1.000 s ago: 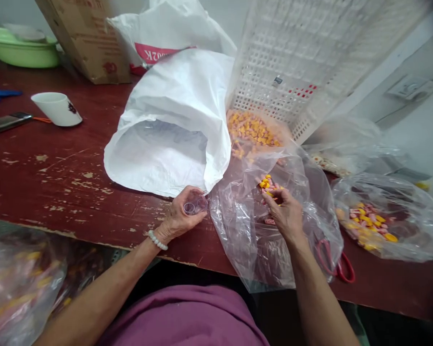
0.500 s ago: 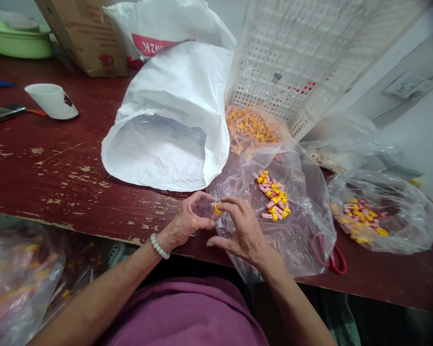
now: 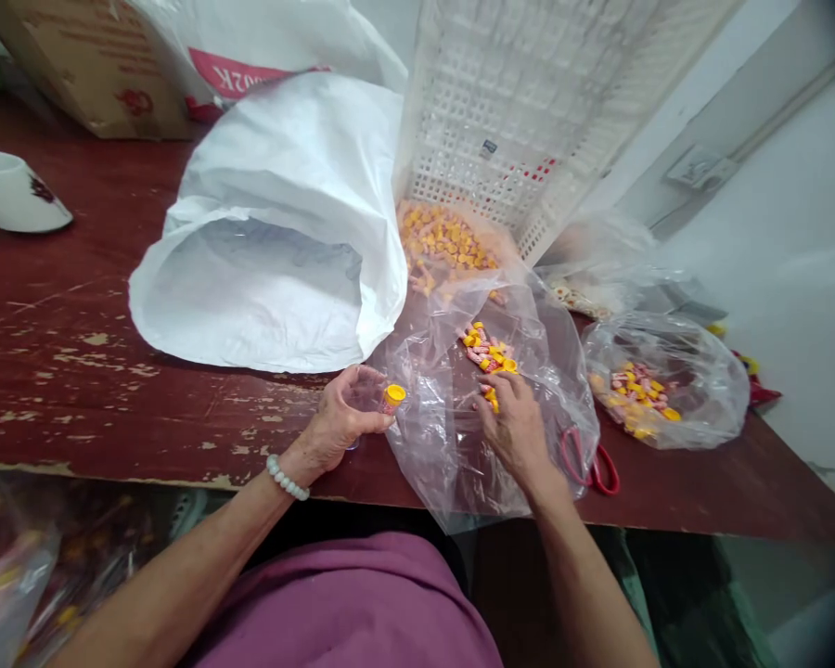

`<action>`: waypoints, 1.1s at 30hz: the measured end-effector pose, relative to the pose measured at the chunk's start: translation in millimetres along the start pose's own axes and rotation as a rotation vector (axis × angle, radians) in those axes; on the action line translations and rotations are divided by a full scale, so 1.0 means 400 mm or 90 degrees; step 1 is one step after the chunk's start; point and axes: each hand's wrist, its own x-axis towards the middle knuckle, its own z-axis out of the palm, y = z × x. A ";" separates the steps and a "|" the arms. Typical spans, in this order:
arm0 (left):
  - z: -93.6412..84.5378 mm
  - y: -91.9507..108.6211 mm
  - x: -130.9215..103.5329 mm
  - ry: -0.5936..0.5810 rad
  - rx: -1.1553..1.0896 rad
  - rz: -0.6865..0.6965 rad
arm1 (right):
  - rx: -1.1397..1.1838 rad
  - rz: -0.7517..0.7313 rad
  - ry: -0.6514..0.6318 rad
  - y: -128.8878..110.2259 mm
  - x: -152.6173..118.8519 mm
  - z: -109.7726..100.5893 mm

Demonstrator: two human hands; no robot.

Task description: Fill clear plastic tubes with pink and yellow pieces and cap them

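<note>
My left hand [image 3: 338, 419] is closed round a clear, see-through plastic container [image 3: 366, 394]. At its right side, by my thumb tip, is a small pink-patterned tube with a yellow cap [image 3: 393, 396]. My right hand [image 3: 511, 427] reaches over a small pile of pink tubes with yellow caps [image 3: 488, 351], its fingers bent and apart at the pile's near edge. Yellow pieces show between the thumb and fingers; whether they are gripped is not clear. The pile rests on a clear plastic bag [image 3: 452, 455] spread on the table.
A large white sack [image 3: 285, 130] lies with its mouth towards me. Behind the clear bag stands a white plastic crate [image 3: 473, 111], with more capped tubes [image 3: 449, 241] before it. To the right are red-handled scissors [image 3: 604, 470] and another filled bag [image 3: 710, 380]. A white cup [image 3: 18, 195] stands left.
My right hand has left the yellow-capped tube at my left hand and moved right to the pile. My left hand keeps its hold. The view has turned to the right.
</note>
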 end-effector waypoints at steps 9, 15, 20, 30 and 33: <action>0.021 0.038 -0.020 -0.039 0.178 0.056 | -0.061 0.011 -0.030 0.076 -0.029 0.024; 0.040 0.027 -0.034 -0.112 0.295 0.110 | 0.233 -0.153 0.050 -0.087 -0.001 -0.063; 0.048 0.016 -0.039 -0.151 0.317 0.124 | 0.221 -0.249 -0.002 -0.137 0.005 -0.080; 0.057 0.000 -0.055 -0.173 0.006 -0.077 | 0.337 -0.190 -0.150 -0.124 -0.028 -0.055; 0.062 -0.026 -0.063 -0.166 -0.099 -0.124 | 0.369 -0.173 -0.151 -0.139 -0.038 -0.032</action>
